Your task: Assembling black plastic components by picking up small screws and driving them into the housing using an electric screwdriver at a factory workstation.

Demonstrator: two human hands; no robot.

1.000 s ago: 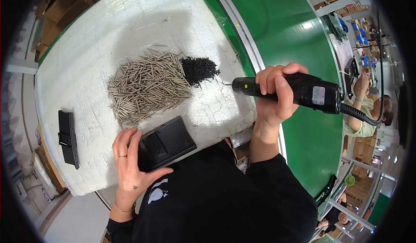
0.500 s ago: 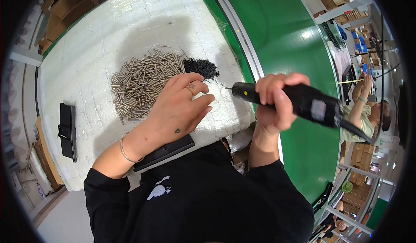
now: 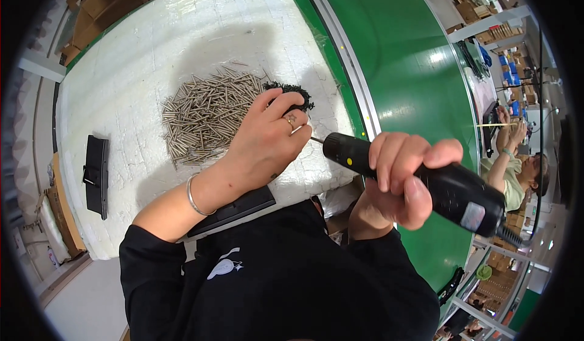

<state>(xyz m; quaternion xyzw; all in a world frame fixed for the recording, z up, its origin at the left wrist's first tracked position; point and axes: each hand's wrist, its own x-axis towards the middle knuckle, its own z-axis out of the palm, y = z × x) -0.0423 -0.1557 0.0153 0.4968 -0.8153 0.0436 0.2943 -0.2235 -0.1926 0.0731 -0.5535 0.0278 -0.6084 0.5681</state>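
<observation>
My right hand (image 3: 398,173) is wrapped round a black electric screwdriver (image 3: 459,195), whose thin bit points left. Its tip reaches the fingers of my left hand (image 3: 267,140). Those fingers are bent and drawn together at the edge of a pile of small black screws (image 3: 298,90); whatever they pinch is hidden. Partly behind the left hand lies a large heap of silver metal pins (image 3: 210,110). A long black part (image 3: 246,206) rests at the near table edge, partly covered by my left forearm.
A second black part (image 3: 96,177) lies at the left of the white-covered table (image 3: 134,67). On the right runs a green conveyor belt (image 3: 413,85) behind a metal rail (image 3: 347,49). Cardboard boxes (image 3: 109,6) stand far left. A co-worker (image 3: 511,164) sits beyond the belt.
The screwdriver's back end has swung down and right, and its bit now meets my left fingers. My left hand has shifted slightly right, with its fingers drawn closer together.
</observation>
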